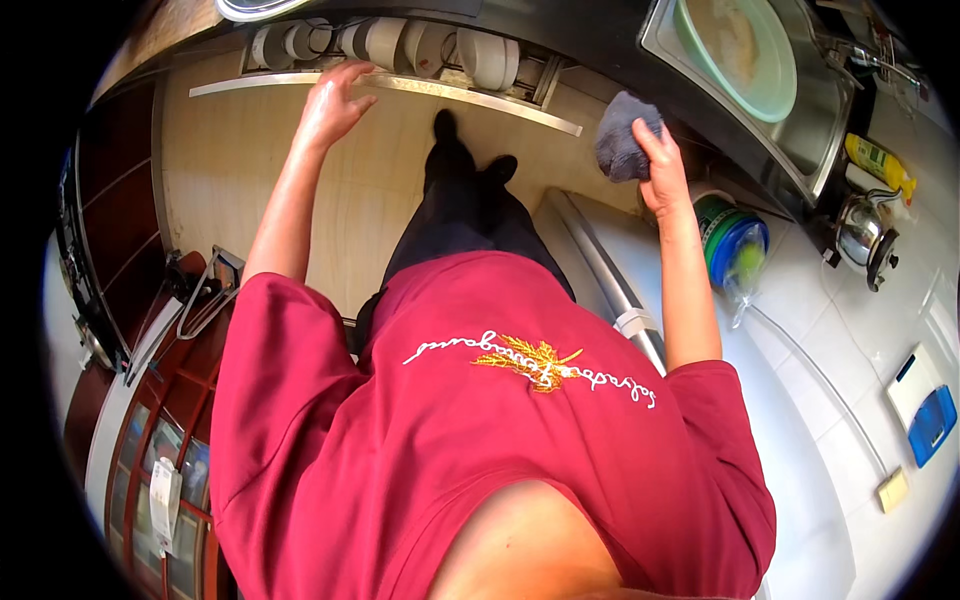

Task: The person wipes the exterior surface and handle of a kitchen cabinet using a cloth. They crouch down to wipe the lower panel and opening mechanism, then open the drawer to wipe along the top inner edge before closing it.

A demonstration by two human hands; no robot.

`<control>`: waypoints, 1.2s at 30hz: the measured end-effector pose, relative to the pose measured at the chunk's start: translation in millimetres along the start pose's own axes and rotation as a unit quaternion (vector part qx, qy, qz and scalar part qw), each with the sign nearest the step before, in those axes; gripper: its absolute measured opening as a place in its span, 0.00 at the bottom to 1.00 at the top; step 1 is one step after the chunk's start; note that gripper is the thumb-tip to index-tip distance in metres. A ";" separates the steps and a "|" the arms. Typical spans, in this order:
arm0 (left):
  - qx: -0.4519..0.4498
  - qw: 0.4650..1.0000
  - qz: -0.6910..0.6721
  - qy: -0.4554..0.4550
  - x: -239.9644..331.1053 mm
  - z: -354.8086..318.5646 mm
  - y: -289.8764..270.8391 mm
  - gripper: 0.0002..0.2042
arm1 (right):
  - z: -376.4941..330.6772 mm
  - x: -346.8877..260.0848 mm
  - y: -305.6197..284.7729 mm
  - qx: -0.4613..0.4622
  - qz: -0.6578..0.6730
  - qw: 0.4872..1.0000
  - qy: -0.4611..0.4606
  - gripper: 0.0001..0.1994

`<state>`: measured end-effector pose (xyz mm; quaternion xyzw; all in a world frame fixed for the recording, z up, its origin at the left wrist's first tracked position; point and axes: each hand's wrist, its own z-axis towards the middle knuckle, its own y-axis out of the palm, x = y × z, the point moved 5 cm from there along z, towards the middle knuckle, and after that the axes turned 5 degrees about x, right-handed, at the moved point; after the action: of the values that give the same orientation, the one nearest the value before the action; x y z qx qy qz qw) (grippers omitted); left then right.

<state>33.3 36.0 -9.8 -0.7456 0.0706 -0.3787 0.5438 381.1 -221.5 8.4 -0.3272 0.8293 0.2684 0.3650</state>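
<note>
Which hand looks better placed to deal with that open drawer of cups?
The left hand, probably. It is open and rests at the front edge of the drawer, right by the white cups. The right hand is off to the side, closed around a grey cloth.

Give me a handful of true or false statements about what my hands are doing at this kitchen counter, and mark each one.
1. The right hand holds a grey cloth. True.
2. The left hand holds a kettle. False: its fingers rest on the metal front edge of the open drawer, holding nothing.
3. The drawer contains white cups and bowls. True.
4. The sink holds a red pot. False: a pale green basin sits in it.
5. A shiny kettle stands right of the sink. True.
</note>
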 end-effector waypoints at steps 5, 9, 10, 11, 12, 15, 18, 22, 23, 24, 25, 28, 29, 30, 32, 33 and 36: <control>-0.022 0.994 0.095 0.051 -58.6 -11.2 2.7 0.23 | -7.0 29.6 32.3 0.055 -0.275 0.955 -0.096 0.22; 0.038 0.988 0.133 0.071 -84.2 -5.8 -17.8 0.20 | 6.9 57.8 82.1 0.186 -0.524 0.793 -0.249 0.19; 0.068 0.986 0.112 0.108 -89.8 -3.5 -21.9 0.16 | 10.0 71.3 96.5 0.212 -0.569 0.755 -0.249 0.17; 0.060 0.989 0.089 0.106 -100.7 1.1 -23.1 0.15 | 10.5 82.0 113.8 0.243 -0.597 0.717 -0.265 0.16; 0.052 0.992 0.062 0.101 -111.5 4.8 -20.9 0.14 | 13.9 87.5 129.1 0.257 -0.601 0.708 -0.266 0.16; 0.036 0.993 0.021 0.110 -119.9 11.7 -21.4 0.12 | 26.5 105.4 190.7 0.247 -0.571 0.730 -0.283 0.18; 0.038 0.991 -0.013 0.128 -119.1 15.2 -22.1 0.11 | 41.9 124.8 276.5 0.193 -0.550 0.746 -0.323 0.22; 0.027 0.990 -0.038 0.136 -122.0 17.7 -27.5 0.11 | 55.2 134.3 376.8 0.166 -0.500 0.765 -0.371 0.15; 0.022 0.990 -0.043 0.136 -123.7 19.5 -27.7 0.11 | 56.1 132.4 378.1 0.151 -0.509 0.759 -0.377 0.15; 0.016 0.991 -0.040 0.129 -127.1 19.6 -28.9 0.11 | 55.3 131.0 377.4 0.131 -0.517 0.754 -0.383 0.15; 0.010 0.992 -0.038 0.123 -130.9 20.6 -30.1 0.11 | 53.9 129.4 373.6 0.110 -0.526 0.749 -0.388 0.15; 0.012 0.993 -0.031 0.117 -138.3 21.3 -33.3 0.11 | 46.8 123.0 310.5 0.105 -0.555 0.739 -0.368 0.20; 0.018 0.993 -0.027 0.115 -138.8 20.2 -35.1 0.10 | 42.1 118.2 279.7 0.113 -0.568 0.726 -0.371 0.20; 0.022 0.993 -0.037 0.110 -137.6 19.4 -35.8 0.10 | 35.4 112.5 247.8 0.123 -0.589 0.699 -0.386 0.21; 0.017 0.994 -0.042 0.104 -140.5 18.3 -33.6 0.11 | 25.1 99.7 187.8 0.142 -0.620 0.696 -0.332 0.24; 0.014 0.994 -0.047 0.101 -142.7 18.0 -31.8 0.11 | 19.4 91.7 167.2 0.147 -0.623 0.691 -0.334 0.24; 0.048 0.990 -0.063 0.115 -143.9 16.3 -30.0 0.12 | 19.9 93.0 164.5 0.117 -0.595 0.711 -0.356 0.25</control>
<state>-66.6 134.7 -56.1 -0.6728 0.0675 -0.4987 0.5423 219.9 -134.6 -42.0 -0.5880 0.2958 -0.0073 0.7528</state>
